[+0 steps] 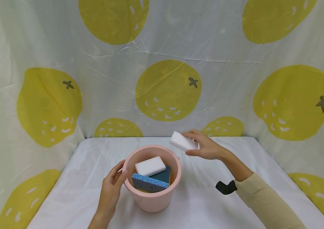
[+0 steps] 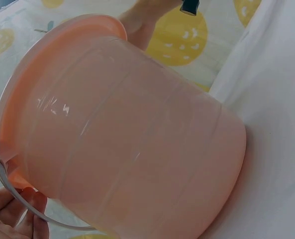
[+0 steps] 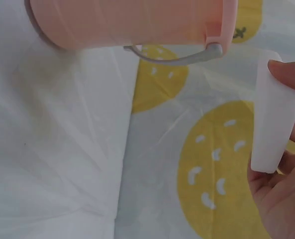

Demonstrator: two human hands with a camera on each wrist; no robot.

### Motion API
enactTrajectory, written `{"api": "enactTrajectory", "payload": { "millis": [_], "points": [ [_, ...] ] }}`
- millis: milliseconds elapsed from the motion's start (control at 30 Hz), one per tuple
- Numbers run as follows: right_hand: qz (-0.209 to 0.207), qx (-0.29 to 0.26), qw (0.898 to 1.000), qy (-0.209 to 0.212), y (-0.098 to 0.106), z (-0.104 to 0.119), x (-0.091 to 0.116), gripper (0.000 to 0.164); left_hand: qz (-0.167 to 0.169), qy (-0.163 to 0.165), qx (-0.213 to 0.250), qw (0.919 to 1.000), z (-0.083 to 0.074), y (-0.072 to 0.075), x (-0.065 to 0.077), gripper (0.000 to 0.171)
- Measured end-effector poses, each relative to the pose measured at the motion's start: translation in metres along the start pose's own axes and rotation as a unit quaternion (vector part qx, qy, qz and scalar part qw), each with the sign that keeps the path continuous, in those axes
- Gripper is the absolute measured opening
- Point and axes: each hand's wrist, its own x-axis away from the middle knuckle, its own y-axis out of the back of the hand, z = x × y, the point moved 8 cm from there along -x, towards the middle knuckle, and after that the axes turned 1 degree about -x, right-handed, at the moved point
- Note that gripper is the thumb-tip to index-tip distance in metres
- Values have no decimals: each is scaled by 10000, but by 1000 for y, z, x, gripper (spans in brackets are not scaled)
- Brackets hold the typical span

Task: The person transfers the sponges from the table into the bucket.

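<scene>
A pink bucket [image 1: 153, 202] stands upright on the white cloth. My left hand [image 1: 111, 187] grips its rim from the left, thumb on top; in the left wrist view the fingers [image 2: 38, 211] sit by the grey handle [image 2: 33, 209]. Inside the bucket lie a white foam sponge [image 1: 150, 166], a blue sponge [image 1: 150, 183] standing on edge, and a dark teal sponge [image 1: 162, 175] partly hidden under the white one. Above and right of the rim, my right hand [image 1: 206, 146] pinches another white foam sponge [image 1: 183, 142], apart from the bucket [image 3: 132, 20].
White cloth [image 1: 202, 197] covers the table around the bucket. A curtain printed with yellow lemons [image 1: 167, 90] hangs behind and at both sides. A black strap piece [image 1: 226, 187] sticks out from the right sleeve [image 1: 265, 200].
</scene>
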Motion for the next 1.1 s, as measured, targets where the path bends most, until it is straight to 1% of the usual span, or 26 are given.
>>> {"api": "enactTrajectory", "payload": {
  "millis": [133, 367, 700, 933, 1100],
  "points": [
    [185, 92, 9995, 221, -6, 11, -6, 69, 18, 14, 56, 10000, 1, -1, 0, 50],
    [488, 252, 9979, 348, -16, 27, -15, 70, -3, 41, 17, 10000, 0, -2, -1, 51],
    [788, 140, 9959, 418, -31, 46, -25, 70, -23, -11, -20, 10000, -2, 0, -1, 50],
    [966, 55, 9940, 511, -46, 55, -30, 72, -50, 114, -84, 9999, 1, 0, 1, 52],
    [999, 68, 9932, 592, -53, 60, -34, 71, -69, 121, -160, 9998, 0, -1, 0, 53]
  ]
}}
